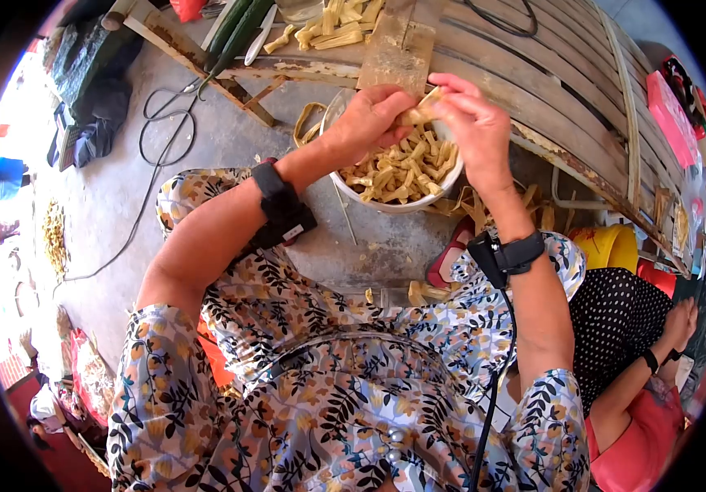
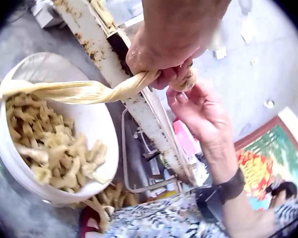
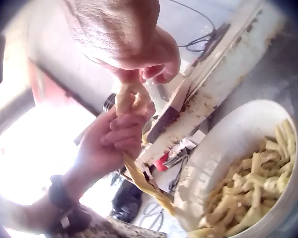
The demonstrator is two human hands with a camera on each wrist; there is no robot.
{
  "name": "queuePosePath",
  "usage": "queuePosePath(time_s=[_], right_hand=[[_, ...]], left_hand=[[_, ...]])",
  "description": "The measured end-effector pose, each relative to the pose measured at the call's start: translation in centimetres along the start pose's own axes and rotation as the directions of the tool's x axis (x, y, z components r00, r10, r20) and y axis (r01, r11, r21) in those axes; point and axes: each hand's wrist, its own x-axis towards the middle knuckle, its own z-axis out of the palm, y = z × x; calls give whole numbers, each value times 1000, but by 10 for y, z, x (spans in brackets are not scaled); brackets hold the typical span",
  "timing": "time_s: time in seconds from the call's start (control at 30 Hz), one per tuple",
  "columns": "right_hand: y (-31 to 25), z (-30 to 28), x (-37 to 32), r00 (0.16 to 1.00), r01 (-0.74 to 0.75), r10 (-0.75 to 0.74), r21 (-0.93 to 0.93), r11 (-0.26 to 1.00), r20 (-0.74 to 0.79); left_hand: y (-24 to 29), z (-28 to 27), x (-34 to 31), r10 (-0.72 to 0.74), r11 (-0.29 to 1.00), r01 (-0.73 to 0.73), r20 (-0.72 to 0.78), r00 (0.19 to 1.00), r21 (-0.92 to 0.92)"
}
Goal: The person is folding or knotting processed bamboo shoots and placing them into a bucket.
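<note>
Above a white bucket (image 1: 394,207), my left hand (image 1: 369,119) grips a pale yellow strip (image 1: 422,108), and the fingertips of my right hand (image 1: 480,127) pinch its other part. In the left wrist view a long twisted end of the strip (image 2: 102,93) runs from my left hand (image 2: 174,39) across the bucket (image 2: 107,139). The right wrist view shows a small loop in the strip (image 3: 124,101), between my right hand (image 3: 124,39) and my curled left fingers (image 3: 124,131). Many short knotted pieces (image 1: 402,172) lie in the bucket.
A slatted bench (image 1: 533,98) with a rusty edge stands beyond the bucket, with a board (image 1: 398,53), more pieces (image 1: 336,29) and cucumbers (image 1: 238,33) on it. Cables (image 1: 156,156) lie on the floor at left. Another person (image 1: 631,418) sits at right.
</note>
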Motion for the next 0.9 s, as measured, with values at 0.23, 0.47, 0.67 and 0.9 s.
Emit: queuePosePath(time_s=[0.23, 0.47, 0.67, 0.9], right_hand=[[-7, -36, 14, 904, -353, 416, 377, 856, -100], [-10, -12, 5, 835, -536, 483, 190, 823, 263], [-2, -10, 5, 863, -503, 469, 406, 763, 187], [0, -21, 13, 834, -550, 506, 410, 727, 220]], left_hand=[[-1, -5, 2, -36, 994, 57, 223, 974, -88], [-6, -14, 2, -52, 992, 81, 273, 961, -95], [2, -23, 4, -103, 992, 117, 243, 965, -47], [7, -39, 8, -107, 994, 104, 369, 923, 27]])
